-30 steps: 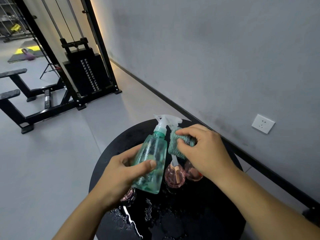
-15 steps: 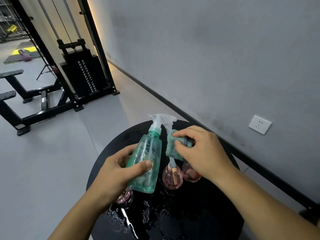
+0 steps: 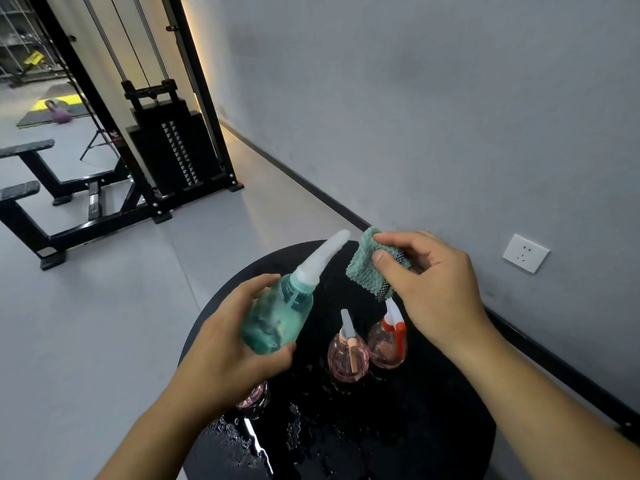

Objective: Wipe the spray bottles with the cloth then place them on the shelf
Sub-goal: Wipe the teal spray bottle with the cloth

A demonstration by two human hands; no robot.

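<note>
The left hand (image 3: 228, 344) is wrapped round the body of the green bottle (image 3: 277, 317), held above the wet bench (image 3: 433, 427), and the right hand (image 3: 436, 282) pinches the cloth (image 3: 367, 268) just beside its nozzle; the bottle looks light, wet and probably slippery, best gripped mid-body.

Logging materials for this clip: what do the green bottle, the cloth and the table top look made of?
Green bottle: likely clear tinted plastic, glossy; the left hand shows through it.
Cloth, pinched by the right hand: soft waffle-textured fabric, perhaps microfibre.
Table top: black, glossy where wet; material unclear.
</note>
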